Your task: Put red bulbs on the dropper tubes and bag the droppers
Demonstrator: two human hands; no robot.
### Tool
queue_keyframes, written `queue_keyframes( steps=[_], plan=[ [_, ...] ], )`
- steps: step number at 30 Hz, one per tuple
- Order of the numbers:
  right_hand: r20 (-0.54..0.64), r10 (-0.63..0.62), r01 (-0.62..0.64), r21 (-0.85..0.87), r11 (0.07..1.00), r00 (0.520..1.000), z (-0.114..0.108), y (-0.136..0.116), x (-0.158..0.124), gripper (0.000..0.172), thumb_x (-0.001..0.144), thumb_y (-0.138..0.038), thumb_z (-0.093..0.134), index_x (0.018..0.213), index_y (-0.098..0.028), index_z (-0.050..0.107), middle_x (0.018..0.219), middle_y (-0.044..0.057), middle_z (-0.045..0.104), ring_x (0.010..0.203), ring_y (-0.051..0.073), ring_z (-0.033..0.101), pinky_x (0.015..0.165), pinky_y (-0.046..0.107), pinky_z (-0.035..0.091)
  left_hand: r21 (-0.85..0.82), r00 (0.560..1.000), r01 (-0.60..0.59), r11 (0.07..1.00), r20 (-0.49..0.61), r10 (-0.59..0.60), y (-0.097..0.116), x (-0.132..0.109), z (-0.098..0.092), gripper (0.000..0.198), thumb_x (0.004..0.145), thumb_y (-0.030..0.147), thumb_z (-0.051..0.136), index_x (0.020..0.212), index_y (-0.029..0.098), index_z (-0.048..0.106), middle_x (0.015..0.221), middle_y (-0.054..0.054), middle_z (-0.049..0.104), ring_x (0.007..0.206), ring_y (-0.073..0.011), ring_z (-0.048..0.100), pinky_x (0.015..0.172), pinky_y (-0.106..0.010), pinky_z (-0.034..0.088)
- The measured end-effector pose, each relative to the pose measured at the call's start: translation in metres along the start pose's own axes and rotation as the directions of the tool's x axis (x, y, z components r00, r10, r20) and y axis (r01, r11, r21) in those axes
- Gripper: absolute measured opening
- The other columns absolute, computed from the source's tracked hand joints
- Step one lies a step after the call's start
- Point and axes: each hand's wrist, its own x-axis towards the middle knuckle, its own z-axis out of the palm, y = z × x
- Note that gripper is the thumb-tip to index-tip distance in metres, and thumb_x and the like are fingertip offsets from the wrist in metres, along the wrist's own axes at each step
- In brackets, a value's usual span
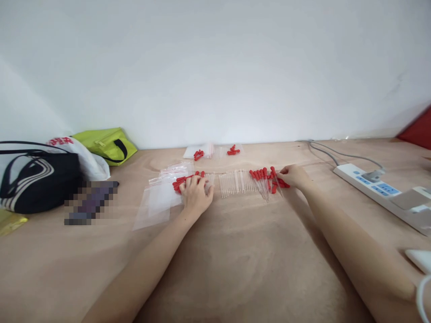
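Two rows of clear glass droppers with red rubber bulbs lie on the wooden table [235,260]. My left hand [195,194] rests palm down, fingers spread, on the left group of droppers [183,181], beside a stack of clear zip bags [160,197]. My right hand [293,175] has its fingers curled in a pinch at the right group of droppers [266,177]; what the fingertips hold is too small to make out. Between the hands lie the bare glass tubes [235,183].
Two filled small bags of red-bulbed droppers [215,151] lie near the wall. A black-and-white bag [33,177], a white plastic bag and a lime green pouch [107,143] stand at the left. A white power strip [380,188] with cables lies at the right.
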Motion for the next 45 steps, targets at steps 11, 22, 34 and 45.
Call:
queue_keyframes(
  steps=[11, 22, 34, 45],
  plan=[
    [-0.073, 0.011, -0.011, 0.000, 1.000, 0.997, -0.005, -0.009, -0.005, 0.015, 0.067, -0.024, 0.052, 0.060, -0.019, 0.063, 0.059, 0.008, 0.063, 0.062, 0.020, 0.059, 0.052, 0.027, 0.038, 0.123, 0.999, -0.010, 0.992, 0.042, 0.004, 0.018, 0.028, 0.014, 0.020, 0.072, 0.032, 0.052, 0.077, 0.018, 0.066, 0.096, -0.013, 0.055, 0.096, -0.0314, 0.042, 0.077, -0.047, 0.032],
    [-0.179, -0.772, 0.790, 0.213, 0.575, 0.610, 0.010, -0.091, -0.077, 0.014, 0.079, -0.017, 0.046, 0.073, -0.017, 0.059, 0.072, 0.005, 0.061, 0.070, 0.015, 0.053, 0.065, 0.027, 0.040, 0.140, 0.989, 0.068, 0.988, 0.121, -0.085, 0.031, 0.035, 0.011, 0.028, 0.077, 0.023, 0.046, 0.085, 0.006, 0.066, 0.095, -0.020, 0.055, 0.095, -0.0342, 0.043, 0.075, -0.046, 0.032],
    [-0.156, -0.830, 0.844, 0.125, 0.521, 0.536, 0.031, -0.076, -0.109, 0.025, 0.081, -0.040, 0.051, 0.090, -0.021, 0.063, 0.081, 0.006, 0.061, 0.079, 0.019, 0.051, 0.069, 0.032, 0.035, -0.355, 0.922, -0.323, 0.877, 0.091, 0.376, -0.011, -0.019, -0.006, 0.021, 0.087, 0.019, 0.036, 0.091, 0.020, 0.058, 0.083, -0.003, 0.064, 0.076, -0.0161, 0.055, 0.080, -0.034, 0.033],
    [-0.223, -0.762, 0.775, 0.376, 0.508, 0.608, 0.034, -0.082, -0.110, 0.015, 0.086, -0.023, 0.042, 0.089, -0.019, 0.056, 0.085, 0.006, 0.058, 0.078, 0.015, 0.055, 0.069, 0.029, 0.044, -0.377, 0.905, -0.377, 0.846, 0.042, 0.423, -0.015, -0.022, -0.004, 0.029, 0.088, 0.016, 0.033, 0.094, 0.021, 0.060, 0.092, -0.004, 0.064, 0.082, -0.0156, 0.055, 0.081, -0.032, 0.035]
  ],
)
